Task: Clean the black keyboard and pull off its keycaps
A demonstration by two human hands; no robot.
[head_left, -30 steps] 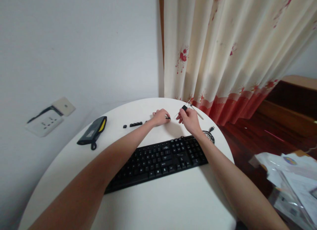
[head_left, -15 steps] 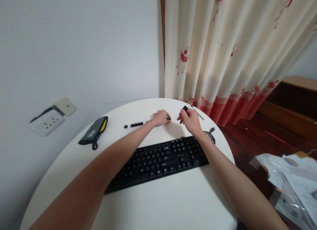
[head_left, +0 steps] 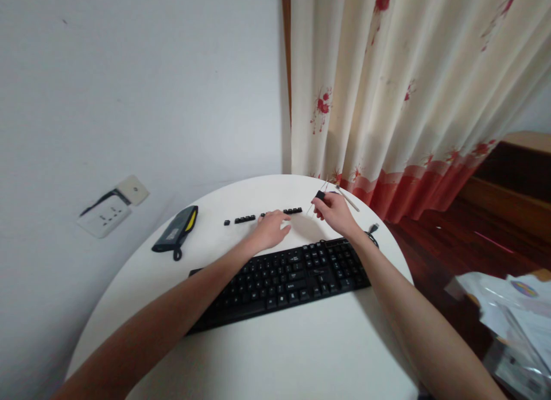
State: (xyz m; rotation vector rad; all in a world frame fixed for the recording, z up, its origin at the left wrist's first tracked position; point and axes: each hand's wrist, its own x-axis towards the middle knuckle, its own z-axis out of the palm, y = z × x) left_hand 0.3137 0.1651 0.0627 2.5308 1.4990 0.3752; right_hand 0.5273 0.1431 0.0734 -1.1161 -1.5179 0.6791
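Observation:
My left hand (head_left: 271,230) is open, its fingers apart, just behind the keyboard's back edge and holding nothing. Beyond it lies a row of small black keycaps (head_left: 293,210), partly hidden by its fingers; another group of keycaps (head_left: 245,218) sits to the left, with a single keycap (head_left: 227,222) at the end. In my right hand (head_left: 337,212), closed and raised above the table's far right, is a keycap puller (head_left: 320,195) with a black handle and thin wires. A black keyboard (head_left: 297,276) lies below both hands, partly covered by my forearms.
On the round white table (head_left: 275,354), a dark pouch with a yellow patch (head_left: 176,229) lies at left. A thin brush-like tool (head_left: 348,198) and a coiled USB cable (head_left: 372,232) are at right. The wall (head_left: 206,101) and curtain (head_left: 353,101) border the far side.
My left hand has drawn back toward the keyboard and opened, uncovering keycaps at the right of the row. My right hand still holds the puller in nearly the same place. The view has shifted slightly.

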